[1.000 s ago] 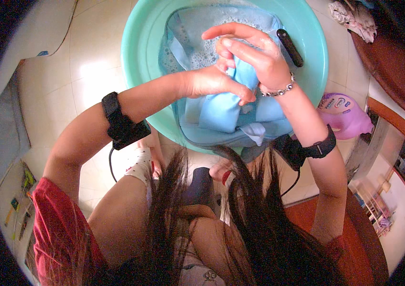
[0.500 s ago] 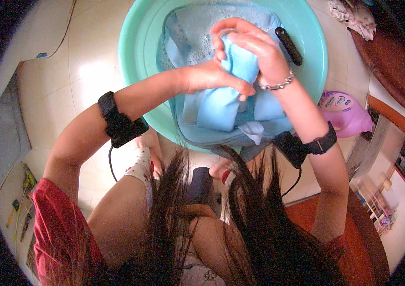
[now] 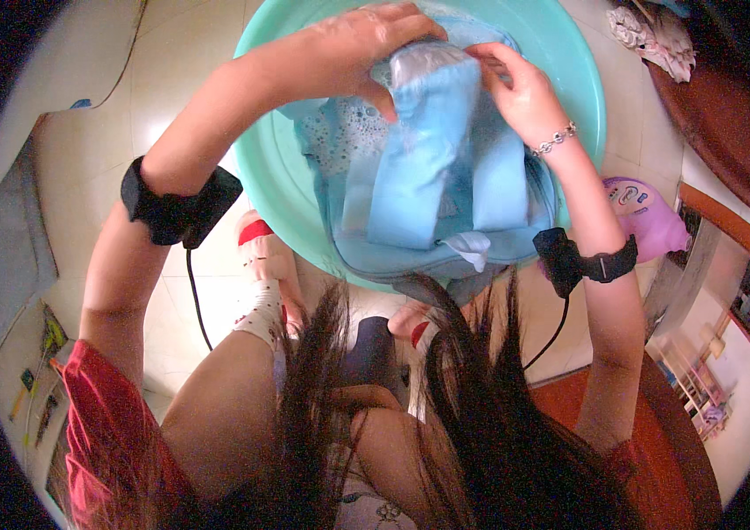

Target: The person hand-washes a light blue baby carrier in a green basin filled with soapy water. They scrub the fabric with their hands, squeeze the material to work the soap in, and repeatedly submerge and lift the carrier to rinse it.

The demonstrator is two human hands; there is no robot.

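Note:
A light blue fabric bag [image 3: 445, 252] with wide straps lies in soapy water in a turquoise basin [image 3: 260, 150]. My left hand [image 3: 366, 44] curves round the upper part of one wide strap [image 3: 428, 132], fingers over its far end and thumb at its left edge. Pale foam coats the strap's top. My right hand [image 3: 520, 97] pinches the right edge of that strap, near its upper end. Part of the strap's far end is hidden under my left fingers. A second strap [image 3: 500, 181] lies beside it on the bag.
Suds [image 3: 348, 124] float at the basin's left side. A purple plastic package [image 3: 648, 221] sits on the floor right of the basin. Crumpled pale cloth [image 3: 653, 40] lies at the upper right, by a dark brown rounded surface [image 3: 728, 115]. My feet are just below the basin.
My left hand has moved up and left, from below the strap's bunched part to its top. The right hand has shifted slightly right and down. The strap is spread flatter; the black handle is now out of sight.

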